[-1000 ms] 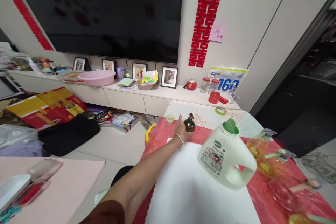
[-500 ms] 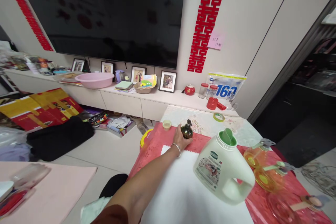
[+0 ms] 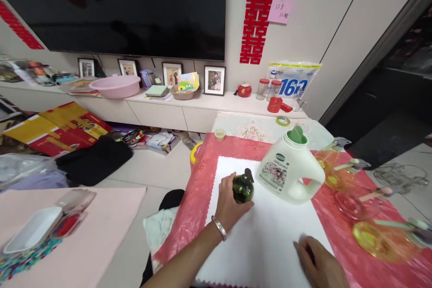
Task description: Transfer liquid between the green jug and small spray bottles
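Observation:
My left hand (image 3: 230,202), with a silver bangle at the wrist, is wrapped round a small dark green pump bottle (image 3: 243,188) with a black pump head. The bottle is over the white mat (image 3: 263,234) on the table. To its right stands a big pale green jug (image 3: 290,168) with a label, a side handle and a green spout in its open neck. My right hand (image 3: 320,263) is at the mat's lower right, slightly blurred, its fingers curled in a loose fist with nothing visible in them.
Several clear pump bottles with yellow or pink contents, one a yellow bottle (image 3: 381,238), line the right side of the red tablecloth (image 3: 189,220). A small cup (image 3: 219,134) and green tape roll (image 3: 282,121) sit at the back. A pink table (image 3: 111,216) lies left.
My left hand has brought the pump bottle from the red cloth at the back onto the white mat, nearer to me. My right hand has come into view. The camera view has tilted down.

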Motion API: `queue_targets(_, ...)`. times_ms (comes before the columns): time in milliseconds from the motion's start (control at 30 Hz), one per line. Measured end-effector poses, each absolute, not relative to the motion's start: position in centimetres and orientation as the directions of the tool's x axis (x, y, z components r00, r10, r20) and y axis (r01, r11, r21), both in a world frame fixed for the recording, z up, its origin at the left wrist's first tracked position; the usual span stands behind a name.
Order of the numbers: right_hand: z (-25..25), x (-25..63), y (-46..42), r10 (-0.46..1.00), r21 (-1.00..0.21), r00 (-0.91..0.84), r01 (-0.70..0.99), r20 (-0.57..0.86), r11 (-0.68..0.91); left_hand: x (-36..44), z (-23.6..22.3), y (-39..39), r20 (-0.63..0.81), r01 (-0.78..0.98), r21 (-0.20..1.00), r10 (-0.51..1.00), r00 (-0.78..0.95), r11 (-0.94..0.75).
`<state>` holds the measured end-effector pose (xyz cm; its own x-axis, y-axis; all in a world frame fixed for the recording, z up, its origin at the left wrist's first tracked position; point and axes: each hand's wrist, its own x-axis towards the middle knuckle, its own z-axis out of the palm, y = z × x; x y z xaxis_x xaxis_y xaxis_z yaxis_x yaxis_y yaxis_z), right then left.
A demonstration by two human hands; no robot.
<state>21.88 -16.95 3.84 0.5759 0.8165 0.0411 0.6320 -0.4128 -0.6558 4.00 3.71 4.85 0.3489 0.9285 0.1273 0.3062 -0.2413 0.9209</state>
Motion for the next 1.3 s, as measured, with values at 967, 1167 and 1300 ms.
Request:
queue_targets(967, 9.5, 15.8, -4.2, 0.919, -0.789, 0.243, 0.605, 0.311, 0.107, 4.1, -0.3, 1.4, 0.473, 0.135, 0.823, 0.798, 0.373, -0.551)
queue_targets(1167, 7.9, 15.2, -3.9, 0.861, -0.863, 0.421, 0.503, 0.284, 0.038, 3.9, -0.1, 1.3, 0.449, 0.150, 0.831, 0.805, 0.388, -0.535)
queue_targets(1300, 7.6, 15.4, -4.2, 0.881, -0.900, 0.408, 0.433, 0.240, 0.045, 3.9, -0.1, 1.3, 0.439, 0.143, 0.840, 0.811, 0.387, -0.523)
